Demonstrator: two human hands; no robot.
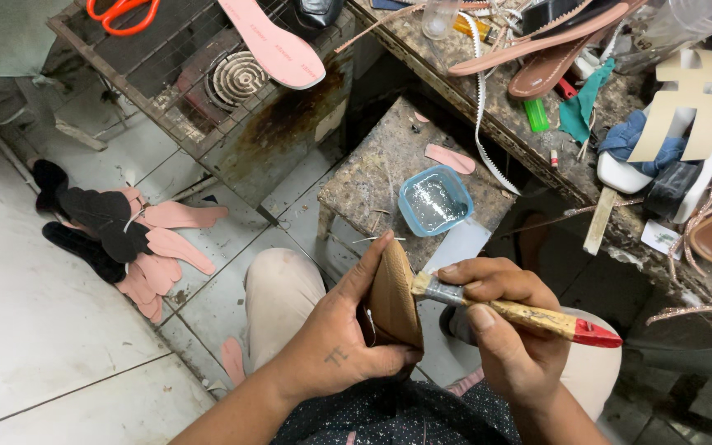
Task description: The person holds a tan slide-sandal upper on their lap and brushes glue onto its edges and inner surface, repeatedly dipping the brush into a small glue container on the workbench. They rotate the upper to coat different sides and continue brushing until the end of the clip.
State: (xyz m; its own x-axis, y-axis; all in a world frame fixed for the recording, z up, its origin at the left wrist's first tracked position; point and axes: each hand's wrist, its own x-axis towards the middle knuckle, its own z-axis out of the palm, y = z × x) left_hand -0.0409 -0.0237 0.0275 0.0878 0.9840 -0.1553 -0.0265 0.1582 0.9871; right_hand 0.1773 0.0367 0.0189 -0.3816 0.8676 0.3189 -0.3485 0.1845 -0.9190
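Tiled floor, cluttered bench; L hand grips tan sole, R hand holds brush on it.

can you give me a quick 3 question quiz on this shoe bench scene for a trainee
1. True or false: the right hand holds a brush with its bristles against the tan sole piece.
2. Which hand grips the tan sole piece? A) left hand B) right hand C) neither
3. What shape and colour is the small tub on the stone block, just beyond the hands?

Key
1. True.
2. A.
3. Rounded square, light blue, open at the top, with whitish matter inside.
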